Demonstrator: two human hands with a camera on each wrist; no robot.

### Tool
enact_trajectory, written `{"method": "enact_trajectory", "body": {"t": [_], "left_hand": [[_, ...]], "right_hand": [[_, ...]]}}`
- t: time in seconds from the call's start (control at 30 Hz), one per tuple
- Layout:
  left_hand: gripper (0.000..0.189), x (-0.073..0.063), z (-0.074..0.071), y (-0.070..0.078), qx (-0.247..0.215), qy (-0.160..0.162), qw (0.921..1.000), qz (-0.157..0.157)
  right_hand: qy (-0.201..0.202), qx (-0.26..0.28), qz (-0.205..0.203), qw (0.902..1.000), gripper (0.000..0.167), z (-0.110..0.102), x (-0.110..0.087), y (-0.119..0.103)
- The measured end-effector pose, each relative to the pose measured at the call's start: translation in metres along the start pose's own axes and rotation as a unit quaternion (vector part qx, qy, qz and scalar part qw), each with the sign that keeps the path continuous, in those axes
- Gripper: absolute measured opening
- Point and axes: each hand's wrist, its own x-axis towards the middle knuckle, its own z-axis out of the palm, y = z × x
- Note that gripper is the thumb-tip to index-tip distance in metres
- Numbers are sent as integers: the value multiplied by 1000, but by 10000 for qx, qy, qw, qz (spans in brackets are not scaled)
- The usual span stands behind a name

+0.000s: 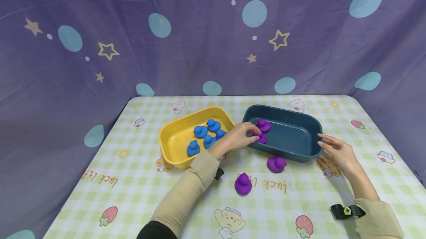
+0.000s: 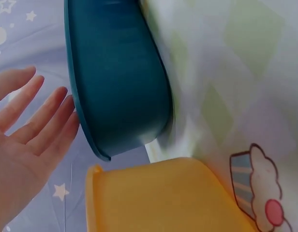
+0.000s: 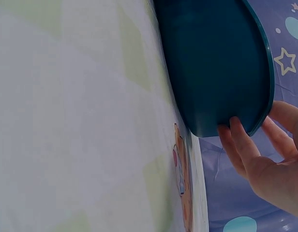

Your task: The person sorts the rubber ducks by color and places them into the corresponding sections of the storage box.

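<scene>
My left hand [image 1: 237, 136] reaches over the left end of a dark teal basin [image 1: 283, 154]. Its fingertips are at a purple toy duck [image 1: 262, 139] inside. In the left wrist view the fingers [image 2: 54, 116] are spread and loosely extended, with nothing between them. Just behind that duck sits another purple duck [image 1: 264, 125]. At the basin's right end is my right hand [image 1: 340, 153], its relaxed fingers [image 3: 243, 145] touching the wall and rim. Two more purple ducks, one close to the basin's front [image 1: 276, 164] and one nearer me [image 1: 243, 184], sit on the tablecloth.
To the left stands a yellow basin [image 1: 170, 144] with several blue ducks [image 1: 193, 149] in it, partly behind my left forearm [image 1: 191, 187]. A checked cloth [image 1: 139, 194] with printed pictures covers the table. A purple patterned curtain [image 1: 199, 47] hangs behind.
</scene>
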Motion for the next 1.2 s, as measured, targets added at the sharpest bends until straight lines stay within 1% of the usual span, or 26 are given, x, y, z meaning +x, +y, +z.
{"method": "enact_trajectory", "body": {"t": [0.13, 0.23, 0.33, 0.47, 0.63, 0.73, 0.87, 0.93, 1.1, 1.2], "left_hand": [[20, -8, -2, 1, 66, -76, 9999, -11], [21, -15, -3, 3, -24, -130, 9999, 9], [22, -20, -4, 5, -137, -116, 9998, 101], [21, -28, -4, 9, -167, -58, 9996, 202], [20, -38, -6, 12, -264, -116, 9994, 204], [22, -43, -6, 13, -326, -237, 9989, 223], [23, -49, -7, 14, -381, -481, 9978, 234], [24, -52, -8, 15, -421, -623, 9970, 168], [26, -58, -8, 16, -319, -857, 9958, 92], [25, -61, -8, 15, -238, -905, 9955, 172]], "right_hand": [[4, -57, 12, 10000, 57, 0, 0, 1], [20, -133, 38, 9999, 57, -1, 1, 2], [21, -164, 61, 9998, 57, -1, 2, 4], [7, -132, 78, 9999, 57, -1, 2, 4], [-5, -73, 64, 10000, 57, -1, 0, 2], [-1, -23, 47, 10000, 57, -1, 0, 1], [33, 6, 18, 10000, 57, -1, 0, 2], [44, 12, 8, 10000, 57, 0, 0, 2], [27, 36, 7, 10000, 57, 0, 0, 0], [7, 20, 13, 10000, 57, 0, 0, -1]]}}
